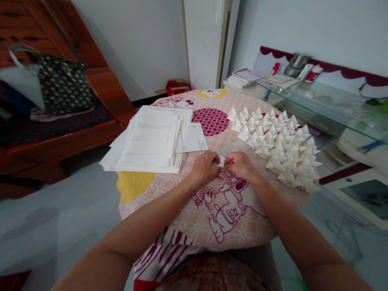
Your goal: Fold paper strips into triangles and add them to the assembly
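Observation:
Between my two hands is a small piece of folded white paper [221,160], partly covered by the fingers. My left hand [205,166] pinches its left side, and my right hand [240,164] grips the right side with bent fingers. Both hands are low over the middle of a round table with a pink patterned cloth [191,223]. To the left of the hands lies a thick, uneven stack of white paper sheets [148,139]. Several pointed folded-paper pieces [274,142] stand in close rows on the right side of the table.
A glass-topped stand [324,109] with cups and papers is close on the right. On the left, a wooden bench [104,80] holds a black patterned bag [64,82]. A tall white cabinet-like unit [205,37] stands behind the table.

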Available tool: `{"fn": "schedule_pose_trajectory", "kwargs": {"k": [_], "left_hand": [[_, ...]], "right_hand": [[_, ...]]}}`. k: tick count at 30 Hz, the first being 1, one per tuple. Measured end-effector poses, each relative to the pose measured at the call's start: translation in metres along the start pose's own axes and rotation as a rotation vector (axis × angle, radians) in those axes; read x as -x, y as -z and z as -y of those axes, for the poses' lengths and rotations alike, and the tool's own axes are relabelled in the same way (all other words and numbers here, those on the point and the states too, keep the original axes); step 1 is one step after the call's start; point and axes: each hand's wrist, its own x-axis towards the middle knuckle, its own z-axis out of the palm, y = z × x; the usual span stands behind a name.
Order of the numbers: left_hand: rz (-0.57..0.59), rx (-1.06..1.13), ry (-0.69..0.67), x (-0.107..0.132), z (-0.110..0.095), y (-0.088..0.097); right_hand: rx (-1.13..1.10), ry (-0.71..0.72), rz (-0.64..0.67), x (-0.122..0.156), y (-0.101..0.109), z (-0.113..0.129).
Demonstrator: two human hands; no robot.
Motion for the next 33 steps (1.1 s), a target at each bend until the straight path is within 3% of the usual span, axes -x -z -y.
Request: {"fn": "schedule_pose_trajectory", "kwargs": {"k": [5,11,16,21,24,27,30,33], "left_hand": [[-0.070,0.141,-0.038,0.000,0.015,0.002],[-0.005,0.269,-0.016,0.001,0.029,0.007],[0.126,0.461,-0.036,0.001,0.043,0.018],[0.298,0.575,-0.148,-0.009,0.051,0.048],[0.191,0.545,-0.168,-0.023,0.044,0.063],[0.077,0.543,-0.158,-0.037,0.034,0.068],[-0.199,0.585,-0.090,-0.047,0.027,0.065],[-0.457,0.625,0.012,-0.055,0.024,0.058]], "right_hand": [[-0.052,0.009,-0.020,0.000,-0.001,-0.003],[-0.086,0.005,-0.010,-0.001,-0.002,-0.005],[-0.085,-0.001,-0.055,-0.001,-0.004,-0.009],[-0.051,0.005,-0.060,-0.004,-0.001,-0.002],[-0.008,-0.097,0.015,-0.011,0.008,0.009],[-0.103,-0.202,0.129,-0.019,0.028,0.019],[-0.311,-0.151,0.215,-0.027,0.048,0.022],[-0.563,-0.112,0.106,-0.033,0.052,0.019]]}}
